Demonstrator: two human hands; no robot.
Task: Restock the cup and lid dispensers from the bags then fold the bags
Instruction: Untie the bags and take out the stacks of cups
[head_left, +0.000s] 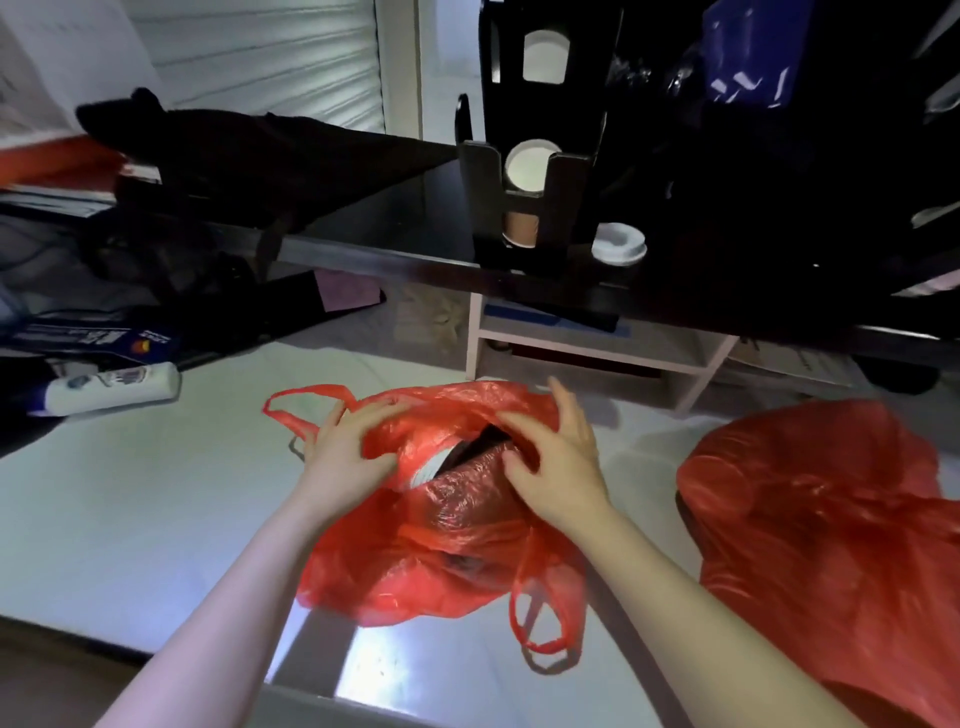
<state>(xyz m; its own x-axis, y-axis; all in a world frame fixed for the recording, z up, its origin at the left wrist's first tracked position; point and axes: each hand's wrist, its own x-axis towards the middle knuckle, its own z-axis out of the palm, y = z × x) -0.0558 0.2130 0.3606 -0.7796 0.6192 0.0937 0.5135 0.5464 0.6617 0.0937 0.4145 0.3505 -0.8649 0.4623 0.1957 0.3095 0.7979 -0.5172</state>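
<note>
1. Red plastic film forms the near bag (441, 566), which lies on the pale tabletop (156, 493) with its mouth turned up toward the person.
2. Left hand (345, 441): the grip is curled over the left rim of the mouth and pinches the film. One handle loop (291, 410) trails out just beside it.
3. Right hand (553, 467): the grip is curled on the opposite rim and pinches the film there, with one finger raised clear.
4. Purpose, as judged: the two hands draw the rims apart so that the mouth stands open for reaching in.
5. The stock (447, 462) lies between the two grips, inside the mouth. Neither hand touches it. It shows as a dark and white stack, and whether it is cups or lids cannot be told.
6. The second bag (831, 519) rests well to the right, untouched and still bulging.
7. The dispenser (483, 171) stands on the dark tabletop (395, 218) beyond, with a cup (527, 166) showing in its slot and a white lid (618, 244) at its foot.
</note>
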